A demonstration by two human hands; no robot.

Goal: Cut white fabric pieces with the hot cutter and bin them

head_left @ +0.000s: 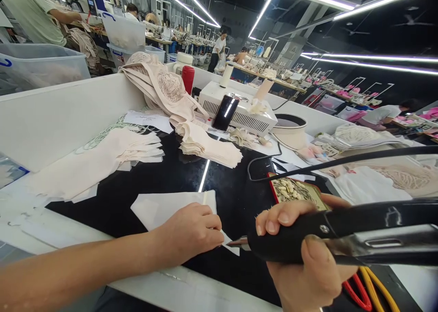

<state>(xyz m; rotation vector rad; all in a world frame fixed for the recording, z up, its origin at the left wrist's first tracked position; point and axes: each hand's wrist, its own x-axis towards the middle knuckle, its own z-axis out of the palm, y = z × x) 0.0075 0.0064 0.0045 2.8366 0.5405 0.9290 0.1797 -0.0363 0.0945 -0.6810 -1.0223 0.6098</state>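
Note:
A pale fabric piece [160,209] lies flat on the black tabletop panel [239,198]. My left hand [195,227] rests over its right side, fingers curled closed and pinching the edge; a small pointed corner shows beyond the fingertips. My right hand [318,266] is wrapped round a black corded tool [287,236] that looks like a hot knife, with a metal lever along its side. Its narrow metal tip points left and sits close beside my left fingertips, by the fabric corner. Whether the tip touches the cloth I cannot tell.
Stacked pale fabric pieces [102,159] lie left; another stack [208,145] lies ahead. Behind are a phone [226,112] and white box [253,118]. A seed tray [294,189] and black cable [342,159] are right, red and yellow handles [376,289] low right. People work beyond.

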